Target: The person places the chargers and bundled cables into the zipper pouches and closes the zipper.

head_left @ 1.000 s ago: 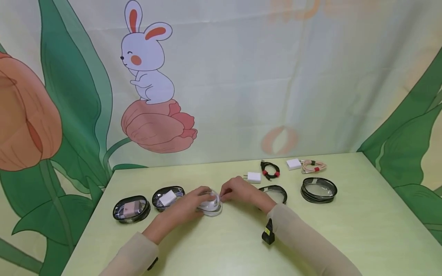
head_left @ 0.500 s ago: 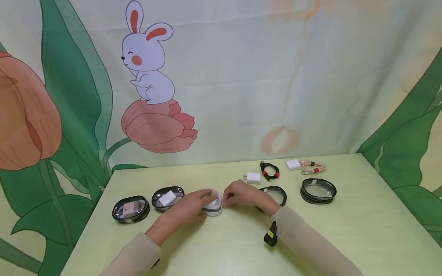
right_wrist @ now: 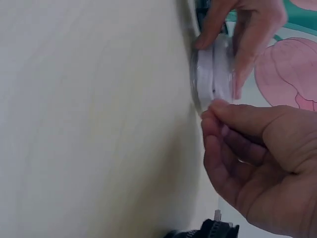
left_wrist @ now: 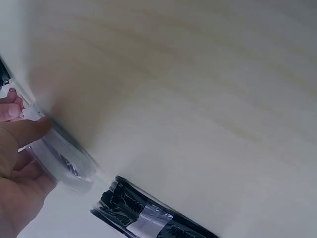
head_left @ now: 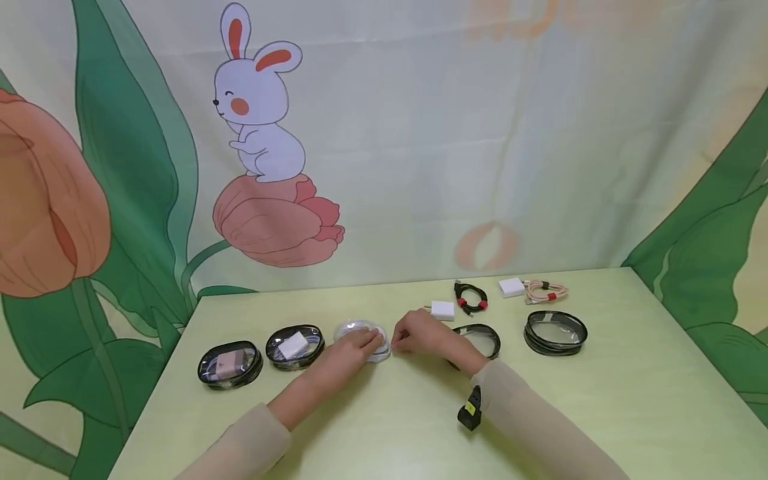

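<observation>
A clear zip pouch with a white rim (head_left: 347, 327) stands near the table's middle, with something white and coiled dimly visible inside. My left hand (head_left: 348, 353) grips it from above; in the left wrist view the thumb and fingers lie on opposite sides of the pouch (left_wrist: 64, 158). At the pouch's right end, my right hand (head_left: 420, 333) pinches with thumb and forefinger. The right wrist view has that pinch at the end of the zip seam on the pouch (right_wrist: 214, 74); the small part between the right hand's (right_wrist: 262, 158) fingertips is hidden.
Two black-rimmed clear pouches, one with a pink charger (head_left: 230, 364), one with a white charger (head_left: 294, 345), stand left. Right are black-rimmed pouches (head_left: 555, 333) (head_left: 483, 340), white chargers (head_left: 443, 310) (head_left: 511, 287), a black cable (head_left: 471, 298) and a pink cable (head_left: 546, 292).
My left hand has shifted slightly right along the pouch, showing more of its left end. The right hand, still pinching, has moved a little right. White coils stood out more one second ago.
</observation>
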Tool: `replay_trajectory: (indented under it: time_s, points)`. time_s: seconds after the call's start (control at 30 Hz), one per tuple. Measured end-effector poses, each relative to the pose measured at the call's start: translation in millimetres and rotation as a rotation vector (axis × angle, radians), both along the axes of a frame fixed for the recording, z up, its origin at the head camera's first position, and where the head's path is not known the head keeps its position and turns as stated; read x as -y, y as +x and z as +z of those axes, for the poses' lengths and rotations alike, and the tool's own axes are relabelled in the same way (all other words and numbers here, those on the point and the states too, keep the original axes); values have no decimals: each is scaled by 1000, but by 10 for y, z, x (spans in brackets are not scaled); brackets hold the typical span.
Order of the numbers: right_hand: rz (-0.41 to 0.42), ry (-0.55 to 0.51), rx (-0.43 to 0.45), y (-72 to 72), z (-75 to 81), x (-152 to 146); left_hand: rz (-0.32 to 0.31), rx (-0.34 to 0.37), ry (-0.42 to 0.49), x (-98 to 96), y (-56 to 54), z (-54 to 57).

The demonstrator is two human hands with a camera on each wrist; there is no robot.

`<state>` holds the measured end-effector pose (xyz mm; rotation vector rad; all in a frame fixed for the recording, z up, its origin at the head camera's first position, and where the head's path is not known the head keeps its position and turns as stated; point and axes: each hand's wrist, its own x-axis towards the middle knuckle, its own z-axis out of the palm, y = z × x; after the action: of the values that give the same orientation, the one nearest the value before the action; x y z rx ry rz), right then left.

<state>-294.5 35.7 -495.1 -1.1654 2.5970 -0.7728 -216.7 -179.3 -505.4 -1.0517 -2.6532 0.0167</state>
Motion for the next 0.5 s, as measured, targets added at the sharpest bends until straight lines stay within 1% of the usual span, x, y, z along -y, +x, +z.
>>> replay_trajectory:
  time_s: [0.1,0.23,0.4,0.5]
  points:
    - [19,-1,67,26,11,-35,-7,-21,-14,-27,10,-11]
    - [48,-28,126,50,10,-5,-6,-25,0,-32,27,-20]
    - [44,-58,236,69,-4,51,33,22,41,-53,38,-18]
    - [37,-54,270,74,7,48,44,44,61,-90,29,-10]
